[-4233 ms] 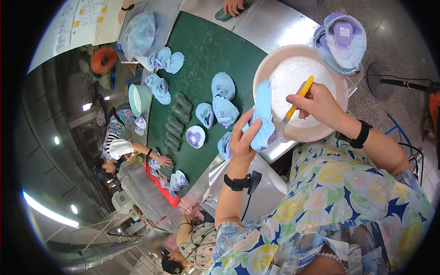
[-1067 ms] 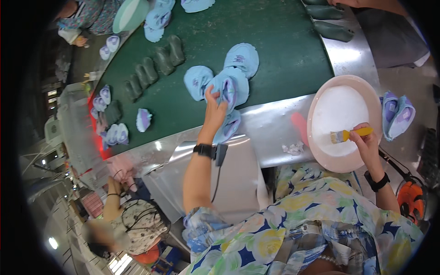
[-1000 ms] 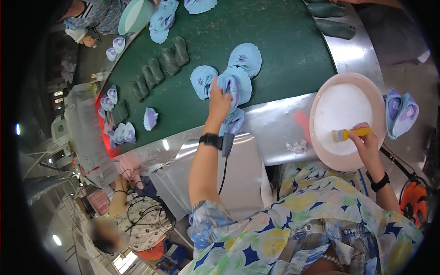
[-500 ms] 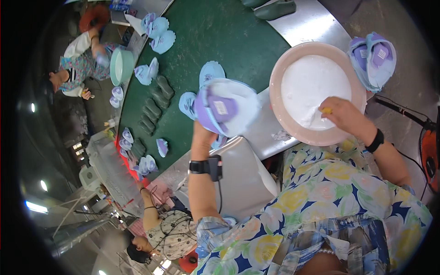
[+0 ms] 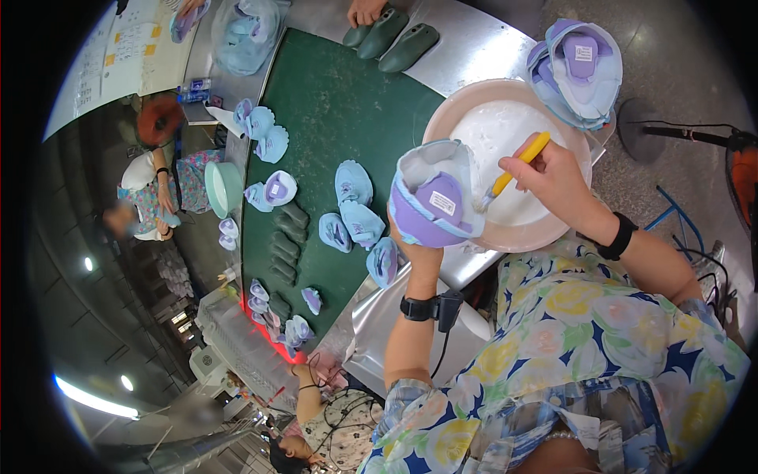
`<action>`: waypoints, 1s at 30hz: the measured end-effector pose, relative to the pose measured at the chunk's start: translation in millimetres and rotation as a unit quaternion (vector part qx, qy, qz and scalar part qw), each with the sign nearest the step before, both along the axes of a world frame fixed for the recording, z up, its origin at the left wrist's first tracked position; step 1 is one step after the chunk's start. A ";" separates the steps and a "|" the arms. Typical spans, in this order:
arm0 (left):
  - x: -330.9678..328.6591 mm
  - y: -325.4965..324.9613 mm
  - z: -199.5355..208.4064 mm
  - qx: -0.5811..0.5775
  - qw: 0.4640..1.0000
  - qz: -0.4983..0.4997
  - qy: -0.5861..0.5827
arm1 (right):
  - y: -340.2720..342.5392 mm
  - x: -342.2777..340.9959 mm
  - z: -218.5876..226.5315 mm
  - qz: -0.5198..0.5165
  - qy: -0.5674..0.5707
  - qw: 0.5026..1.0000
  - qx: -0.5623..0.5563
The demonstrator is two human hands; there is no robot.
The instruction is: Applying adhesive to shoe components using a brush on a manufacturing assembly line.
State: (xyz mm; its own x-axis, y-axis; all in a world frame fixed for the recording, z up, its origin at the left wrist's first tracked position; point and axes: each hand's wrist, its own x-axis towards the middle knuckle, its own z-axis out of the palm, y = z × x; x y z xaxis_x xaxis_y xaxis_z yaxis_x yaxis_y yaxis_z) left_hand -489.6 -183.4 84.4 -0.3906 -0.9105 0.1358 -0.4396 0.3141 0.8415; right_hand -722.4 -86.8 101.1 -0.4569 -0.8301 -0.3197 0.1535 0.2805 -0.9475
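Note:
My left hand (image 5: 422, 254) grips a light-blue and purple shoe upper (image 5: 410, 207) from below, most of its fingers hidden behind it. The upper's opening and pale lining face up, and it overlaps the left rim of a pink basin (image 5: 580, 221) of white liquid (image 5: 517, 126). In my right hand (image 5: 557, 178) is a brush (image 5: 517, 164) with a yellow handle, held at a slant over the basin. Its bristles meet the upper's right edge. Several other blue uppers (image 5: 353, 183) lie on the green table just left of my left hand.
More stacked uppers (image 5: 580, 87) sit beyond the basin at the right. Dark green shoe lasts (image 5: 387, 35) stand at the far edge, with a co-worker's hand (image 5: 365, 11) on one. More lasts (image 5: 286, 245) line the green belt (image 5: 339, 95). A fan (image 5: 742, 197) stands at right.
My right hand has lifted the brush out of the white liquid and brought it to the shoe upper. My left hand has carried the upper to the basin's rim. The view has shifted.

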 end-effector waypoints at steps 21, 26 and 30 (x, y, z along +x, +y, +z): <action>4.7 42.5 -2.3 0.598 0.766 -0.045 0.230 | -22.6 -1.7 31.5 0.295 0.158 0.851 -0.404; -3.6 42.7 16.0 0.641 0.703 0.006 0.307 | -34.6 -6.0 18.0 0.314 0.246 0.842 -0.363; 22.9 27.3 10.6 0.654 0.650 0.035 0.386 | -35.2 -17.5 28.3 0.347 0.195 0.896 -0.198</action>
State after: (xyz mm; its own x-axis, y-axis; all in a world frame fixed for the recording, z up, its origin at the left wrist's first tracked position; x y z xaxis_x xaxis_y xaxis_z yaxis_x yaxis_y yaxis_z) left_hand -466.7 -156.0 95.0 -0.6170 -0.4568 -0.6408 0.2981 -0.8893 0.3469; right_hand -739.9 -122.1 129.4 0.2005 -0.9705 0.1336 -0.2920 -0.1894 -0.9375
